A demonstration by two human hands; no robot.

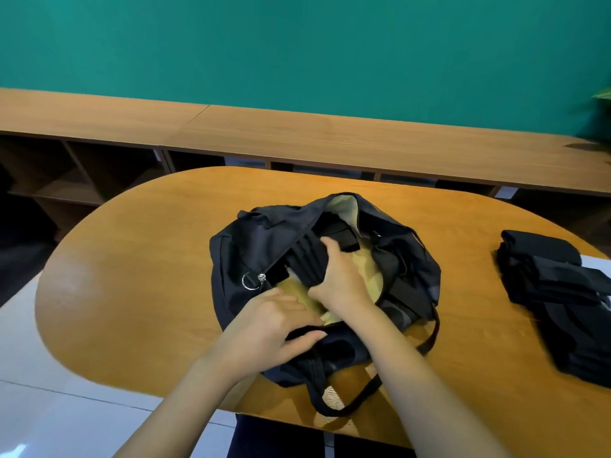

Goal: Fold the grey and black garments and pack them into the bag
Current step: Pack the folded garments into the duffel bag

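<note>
— Hidden inside the bag (251, 246)?
— Most of the folded garment (307, 259), buried under the right hand (340, 279) and a dark flap. Cannot tell grey from black there.
— And the left hand (274, 322)?
— Fingertips out of sight past the near rim, beside the right wrist.
— Cut off anywhere?
— Stack of dark clothes (555, 292), clipped by the right edge. Plant (603, 94) too, and blurred. Both forearms sliced by the bottom edge. Shelf compartments (82, 170) too dark to read.

Matt black cloth bag (251, 239) on a glossy, smooth wooden table (139, 259).
</note>
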